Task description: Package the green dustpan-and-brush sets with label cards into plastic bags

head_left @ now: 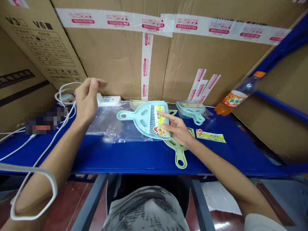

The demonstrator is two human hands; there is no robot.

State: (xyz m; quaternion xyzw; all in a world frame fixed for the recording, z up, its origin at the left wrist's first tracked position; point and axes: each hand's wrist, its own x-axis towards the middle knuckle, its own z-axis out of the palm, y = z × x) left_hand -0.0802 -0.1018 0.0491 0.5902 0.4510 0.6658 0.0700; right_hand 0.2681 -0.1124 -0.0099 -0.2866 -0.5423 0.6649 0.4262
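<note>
A light blue dustpan (141, 120) lies flat over a clear plastic bag (108, 126), its handle pointing left. A matching brush (152, 120) with blue bristles is nested in it. Across the bristles is a yellow-green printed label card (158, 120). My right hand (179, 130) has its thumb and a finger on this card, at the dustpan's wide end. Raised left of the dustpan, my left hand (88, 93) is apart from it, with fingers loosely extended and nothing visible in them. Partly under my right hand is a green dustpan set (180, 155), handle toward me.
Bagged blue dustpans (192, 112) lie at the back right. Another label card (211, 136) is flat on the blue table (139, 160). An orange drink bottle (235, 98) leans at the right. White cables (69, 112) run along the left, near my left arm. Cardboard (115, 61) walls the back.
</note>
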